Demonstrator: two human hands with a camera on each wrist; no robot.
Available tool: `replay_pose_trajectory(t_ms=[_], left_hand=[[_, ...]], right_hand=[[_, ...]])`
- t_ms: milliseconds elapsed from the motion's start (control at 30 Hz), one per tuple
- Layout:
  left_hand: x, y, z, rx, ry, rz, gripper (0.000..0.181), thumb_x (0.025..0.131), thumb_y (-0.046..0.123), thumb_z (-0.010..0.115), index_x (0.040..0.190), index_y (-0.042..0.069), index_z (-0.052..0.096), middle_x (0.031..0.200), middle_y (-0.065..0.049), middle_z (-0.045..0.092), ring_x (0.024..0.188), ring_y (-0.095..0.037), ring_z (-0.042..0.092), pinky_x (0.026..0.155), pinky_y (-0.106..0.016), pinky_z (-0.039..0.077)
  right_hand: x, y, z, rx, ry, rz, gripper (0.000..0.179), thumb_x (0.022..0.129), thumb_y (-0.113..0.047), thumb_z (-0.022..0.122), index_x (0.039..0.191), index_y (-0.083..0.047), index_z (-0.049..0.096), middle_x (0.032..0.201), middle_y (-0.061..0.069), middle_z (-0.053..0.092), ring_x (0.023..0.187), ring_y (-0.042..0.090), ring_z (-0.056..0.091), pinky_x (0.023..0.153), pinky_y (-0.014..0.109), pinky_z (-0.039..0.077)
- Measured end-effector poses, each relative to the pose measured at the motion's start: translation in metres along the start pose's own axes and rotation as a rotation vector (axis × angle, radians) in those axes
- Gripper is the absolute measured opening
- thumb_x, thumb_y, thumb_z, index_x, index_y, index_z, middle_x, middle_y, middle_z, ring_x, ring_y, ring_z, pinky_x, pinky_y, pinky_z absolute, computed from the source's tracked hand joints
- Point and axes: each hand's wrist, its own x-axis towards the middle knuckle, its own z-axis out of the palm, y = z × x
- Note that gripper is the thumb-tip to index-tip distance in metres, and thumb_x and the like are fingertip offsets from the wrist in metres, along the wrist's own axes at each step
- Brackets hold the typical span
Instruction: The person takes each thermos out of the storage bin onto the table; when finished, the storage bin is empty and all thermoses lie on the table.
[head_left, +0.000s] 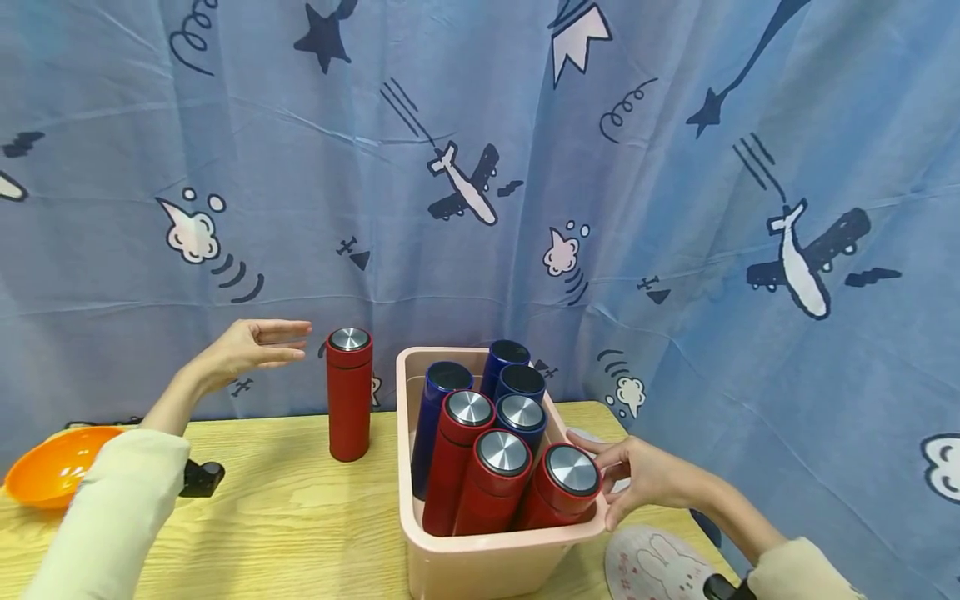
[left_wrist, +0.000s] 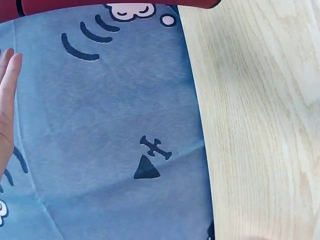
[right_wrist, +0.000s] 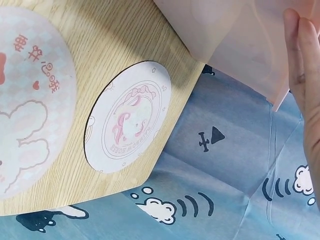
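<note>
A red thermos flask (head_left: 349, 398) with a silver lid stands upright at the back of the table. My left hand (head_left: 251, 354) hovers just left of its top, fingers stretched out, holding nothing. Along the upper edge of the left wrist view runs the red flask's side (left_wrist: 120, 6); part of the left hand (left_wrist: 6, 110) shows at left. A pale pink bin (head_left: 442, 543) holds several upright flasks, red ones (head_left: 461, 450) in front and blue ones (head_left: 432, 417) behind. With bent fingers my right hand (head_left: 648, 477) grips the bin's right rim; its fingers (right_wrist: 311, 55) lie against the outer wall.
An orange bowl (head_left: 56, 467) sits at the table's left edge. Right of the bin lie a round rabbit-print mat (head_left: 652, 567) and a smaller round mat (right_wrist: 127, 120) near the table corner. A blue patterned curtain (head_left: 450, 275) hangs behind the wooden table (head_left: 262, 517).
</note>
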Motion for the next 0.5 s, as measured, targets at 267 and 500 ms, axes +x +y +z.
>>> replay_pose_trajectory(t_ms=[267,500], left_hand=[[-0.009,0.006,0.005,-0.011,0.044,0.026,0.061,0.088,0.014,0.071,0.139,-0.007,0.044,0.124,0.006,0.061,0.103,0.001,0.061,0.088,-0.027,0.053],[-0.018,0.015,0.011,-0.002,0.048,0.043,0.059,0.088,0.017,0.071,0.138,-0.004,0.047,0.122,0.008,0.063,0.104,0.0,0.061,0.089,-0.03,0.052]], right_hand=[[0.0,0.001,0.001,-0.019,0.016,0.011,0.032,0.074,-0.018,0.083,0.104,-0.01,0.073,0.132,0.032,0.049,0.094,0.001,0.058,0.072,0.028,0.055],[0.001,0.002,0.002,0.001,0.019,-0.003,0.035,0.073,-0.016,0.083,0.105,-0.01,0.074,0.139,0.037,0.037,0.112,-0.01,0.049,0.073,0.027,0.055]])
